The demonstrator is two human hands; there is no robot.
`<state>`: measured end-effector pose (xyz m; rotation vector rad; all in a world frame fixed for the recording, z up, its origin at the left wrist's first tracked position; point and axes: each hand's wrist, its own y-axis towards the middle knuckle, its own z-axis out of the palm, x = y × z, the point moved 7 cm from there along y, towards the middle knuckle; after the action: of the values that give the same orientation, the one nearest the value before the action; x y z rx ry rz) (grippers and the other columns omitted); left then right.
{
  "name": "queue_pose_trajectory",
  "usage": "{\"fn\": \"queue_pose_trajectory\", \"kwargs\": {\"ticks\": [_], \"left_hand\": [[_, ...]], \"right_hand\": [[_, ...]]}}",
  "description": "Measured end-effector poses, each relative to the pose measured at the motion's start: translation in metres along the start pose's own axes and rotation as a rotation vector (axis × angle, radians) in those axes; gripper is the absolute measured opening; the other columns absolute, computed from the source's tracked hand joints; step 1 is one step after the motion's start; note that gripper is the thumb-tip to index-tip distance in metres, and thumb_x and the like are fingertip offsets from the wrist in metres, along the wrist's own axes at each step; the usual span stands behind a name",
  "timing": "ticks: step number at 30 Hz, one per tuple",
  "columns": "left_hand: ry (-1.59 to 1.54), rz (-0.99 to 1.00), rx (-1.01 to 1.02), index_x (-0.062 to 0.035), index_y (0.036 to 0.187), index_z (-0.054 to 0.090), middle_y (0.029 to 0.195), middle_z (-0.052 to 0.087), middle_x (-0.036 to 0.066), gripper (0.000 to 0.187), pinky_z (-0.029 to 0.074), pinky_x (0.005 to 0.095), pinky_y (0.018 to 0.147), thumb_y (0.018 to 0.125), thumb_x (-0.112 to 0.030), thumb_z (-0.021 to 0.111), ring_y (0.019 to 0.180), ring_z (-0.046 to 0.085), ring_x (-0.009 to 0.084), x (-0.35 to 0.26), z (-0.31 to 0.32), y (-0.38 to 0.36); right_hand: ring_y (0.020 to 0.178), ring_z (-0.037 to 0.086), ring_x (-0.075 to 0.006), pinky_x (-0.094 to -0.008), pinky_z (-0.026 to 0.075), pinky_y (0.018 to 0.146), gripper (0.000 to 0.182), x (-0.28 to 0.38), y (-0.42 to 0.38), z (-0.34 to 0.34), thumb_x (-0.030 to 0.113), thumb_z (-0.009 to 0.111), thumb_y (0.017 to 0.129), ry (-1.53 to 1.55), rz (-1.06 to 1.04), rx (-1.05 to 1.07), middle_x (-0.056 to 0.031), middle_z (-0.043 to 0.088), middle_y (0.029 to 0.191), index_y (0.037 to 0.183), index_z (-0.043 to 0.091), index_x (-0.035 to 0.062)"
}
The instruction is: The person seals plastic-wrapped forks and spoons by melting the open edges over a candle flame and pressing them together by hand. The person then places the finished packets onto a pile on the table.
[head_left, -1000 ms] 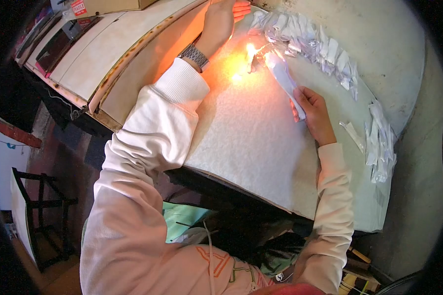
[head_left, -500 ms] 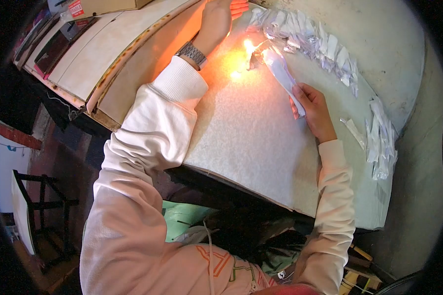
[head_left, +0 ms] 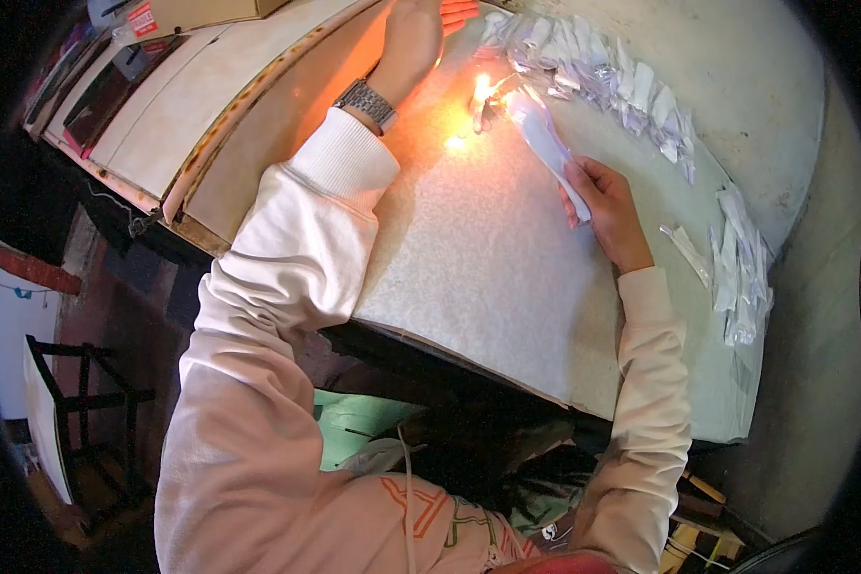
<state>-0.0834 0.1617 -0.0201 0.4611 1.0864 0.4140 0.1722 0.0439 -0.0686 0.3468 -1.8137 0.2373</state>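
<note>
My right hand grips the lower end of a long, narrow plastic packet with something white inside. The packet's far end reaches to a small bright flame over the table. A small dark object under the flame is too glaring to make out. To the left, my left hand is raised beyond the flame's left side, lit orange. Its fingers are stretched out at the top edge of the view, and nothing shows in them.
Similar packets lie in a curved row along the table's back right. More packets are piled at the right, with a single one beside them. A cardboard box stands at the upper left; a dark-framed stool is at the lower left.
My left hand has shifted slightly left and up. The packet in my right hand has moved very slightly left.
</note>
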Motion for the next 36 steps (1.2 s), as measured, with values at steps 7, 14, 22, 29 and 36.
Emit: {"fn": "queue_pose_trajectory", "kwargs": {"ticks": [7,14,22,29,36], "left_hand": [[0.009,0.05,-0.009,0.0082,0.104,0.059,0.102,0.065,0.018,0.04,0.05,0.034,0.089,0.098,-0.024,0.036,0.095,0.064,0.0239,-0.011,0.002,-0.007],[0.038,0.073,-0.015,0.0072,0.102,0.059,0.102,0.065,0.018,0.04,0.05,0.0346,0.088,0.098,-0.026,0.038,0.095,0.064,0.0234,-0.01,-0.002,-0.005],[0.031,0.026,-0.059,0.0058,0.102,0.06,0.096,0.066,0.015,0.039,0.051,0.0329,0.086,0.099,-0.027,0.039,0.09,0.064,0.0209,-0.011,0.001,-0.011],[0.002,0.064,-0.026,0.0061,0.101,0.061,0.097,0.066,0.015,0.037,0.05,0.0322,0.087,0.098,-0.023,0.038,0.092,0.064,0.0213,-0.004,-0.001,-0.007],[0.184,0.162,0.021,0.0067,0.101,0.061,0.1,0.066,0.015,0.037,0.048,0.0315,0.088,0.098,-0.02,0.035,0.093,0.064,0.0219,-0.017,0.004,-0.009]], "right_hand": [[0.054,0.049,-0.0061,-0.0219,0.041,0.049,0.027,0.003,-0.002,0.001,0.028,0.053,0.094,-0.008,-0.015,-0.03,0.0009,0.054,0.067,0.088,0.059,0.0029],[0.055,0.05,-0.0054,-0.0216,0.042,0.049,0.026,-0.001,-0.001,0.002,0.028,0.054,0.094,0.033,0.0,0.01,0.0009,0.055,0.068,0.092,0.06,0.0028],[0.054,0.05,-0.0057,-0.022,0.042,0.049,0.025,-0.002,0.001,0.001,0.027,0.055,0.094,0.038,-0.002,0.007,0.0009,0.055,0.069,0.092,0.06,0.0026],[0.054,0.05,-0.0062,-0.0222,0.042,0.049,0.024,0.001,0.0,0.003,0.025,0.054,0.094,0.038,-0.002,0.004,0.0004,0.056,0.068,0.094,0.06,0.0019],[0.054,0.05,-0.0069,-0.0224,0.041,0.049,0.025,0.003,-0.002,0.004,0.025,0.053,0.095,0.032,-0.008,-0.023,0.0002,0.055,0.068,0.092,0.06,0.0018]]}}
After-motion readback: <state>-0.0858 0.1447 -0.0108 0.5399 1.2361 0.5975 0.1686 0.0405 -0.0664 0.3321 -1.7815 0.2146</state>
